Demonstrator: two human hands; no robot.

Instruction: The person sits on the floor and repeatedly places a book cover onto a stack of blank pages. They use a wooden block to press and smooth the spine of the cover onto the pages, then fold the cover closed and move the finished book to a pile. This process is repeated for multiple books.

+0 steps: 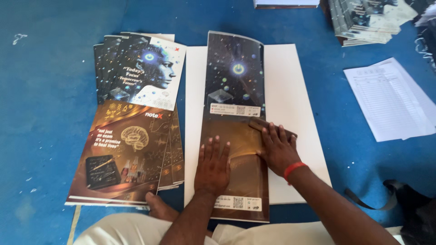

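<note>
A person sitting on a blue floor (54,113) is pressing a long folded printed cover (235,113) flat against a white board (290,90). The left hand (212,165) is lying open, palm down with fingers spread, on the cover's brown lower half. The right hand (278,149), with a red band (294,169) at the wrist, is gripping a small dark brown block (262,125) and bearing it down on the cover's right edge, just beyond the left hand's fingertips. A fanned stack of similar covers (131,122) is resting on the floor just left of the left hand. A white printed sheet (390,97) is lying well to the right of the right hand, and another pile of covers (363,20) is sitting far beyond it. The person's bare foot (159,208) is showing beside the left forearm.
</note>
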